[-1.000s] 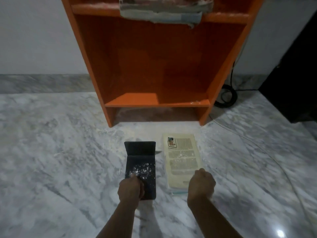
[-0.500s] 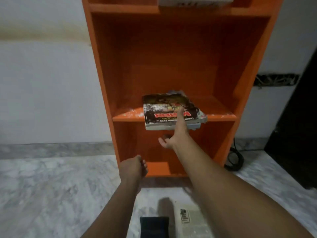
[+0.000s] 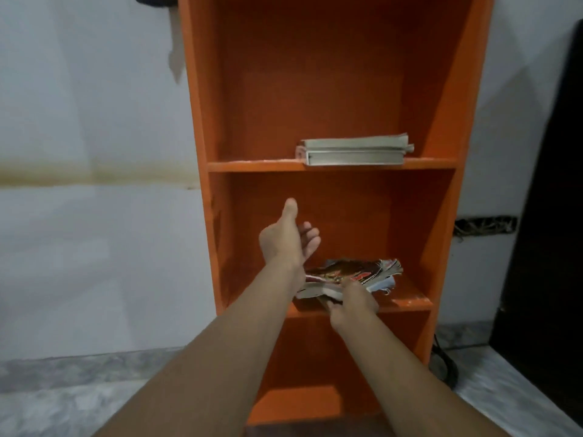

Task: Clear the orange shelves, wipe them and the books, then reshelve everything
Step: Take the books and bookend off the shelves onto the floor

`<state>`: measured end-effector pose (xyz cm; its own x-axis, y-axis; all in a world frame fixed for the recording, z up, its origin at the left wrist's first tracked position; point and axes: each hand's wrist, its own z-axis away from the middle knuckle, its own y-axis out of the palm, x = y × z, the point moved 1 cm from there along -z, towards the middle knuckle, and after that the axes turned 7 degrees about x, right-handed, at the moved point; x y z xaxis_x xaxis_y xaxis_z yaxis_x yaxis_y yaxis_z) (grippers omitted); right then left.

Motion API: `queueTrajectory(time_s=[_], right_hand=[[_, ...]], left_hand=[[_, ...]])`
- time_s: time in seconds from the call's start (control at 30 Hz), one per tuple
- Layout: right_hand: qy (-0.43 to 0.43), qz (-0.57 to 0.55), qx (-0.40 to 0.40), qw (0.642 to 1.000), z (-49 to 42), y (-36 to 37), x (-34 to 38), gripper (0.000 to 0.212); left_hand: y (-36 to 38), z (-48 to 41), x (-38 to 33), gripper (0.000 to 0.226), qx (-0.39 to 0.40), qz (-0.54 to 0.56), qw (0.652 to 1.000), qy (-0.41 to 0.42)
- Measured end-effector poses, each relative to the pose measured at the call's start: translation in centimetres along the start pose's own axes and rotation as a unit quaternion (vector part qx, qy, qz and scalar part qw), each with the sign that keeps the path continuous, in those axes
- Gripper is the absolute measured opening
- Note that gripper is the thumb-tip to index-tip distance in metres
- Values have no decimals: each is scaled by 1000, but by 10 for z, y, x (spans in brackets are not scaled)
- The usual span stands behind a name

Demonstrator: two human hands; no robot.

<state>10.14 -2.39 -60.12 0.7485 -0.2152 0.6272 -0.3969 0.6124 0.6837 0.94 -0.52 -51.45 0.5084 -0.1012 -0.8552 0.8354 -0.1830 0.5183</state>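
Risen since before, the left hand [image 3: 288, 239] hangs wide open, touching nothing; the right hand [image 3: 353, 302] now grips the tattered book [image 3: 362, 272] at the shelf's [image 3: 410, 302] front edge

Nothing here can actually be read. The tattered book [image 3: 362, 274] lying on the middle shelf [image 3: 410, 300] has red lettering across its dark, busy cover. The letters are blurred, and the right hand [image 3: 353, 302] gripping the near edge hides part of them, so I can't make out a single word. The two stacked books [image 3: 355, 149] on the upper shelf [image 3: 252, 165] show only pale page edges, with no title or number on them.
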Motion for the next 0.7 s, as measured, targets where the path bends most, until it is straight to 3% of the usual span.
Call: queueTrajectory(time_s=[0.13,0.23,0.33,0.43,0.47,0.7], right_hand=[[-10,-25,28,999,16,9,30,14],[-12,-18,38,999,15,11,51,19],[-41,-11,44,998,11,11,70,13],[-61,2,47,997,6,6,84,14],[-62,5,47,997,6,4,86,14],[-72,-8,45,996,25,-13,85,20]], left_hand=[[74,-6,-27,88,100,98,988,-60],[114,-13,-40,111,91,153,981,-73],[135,-26,-40,96,23,195,978,-75],[141,-35,-35,44,-16,162,985,-53],[142,-36,-36,37,-22,158,986,-50],[140,-22,-44,30,-30,160,985,-51]])
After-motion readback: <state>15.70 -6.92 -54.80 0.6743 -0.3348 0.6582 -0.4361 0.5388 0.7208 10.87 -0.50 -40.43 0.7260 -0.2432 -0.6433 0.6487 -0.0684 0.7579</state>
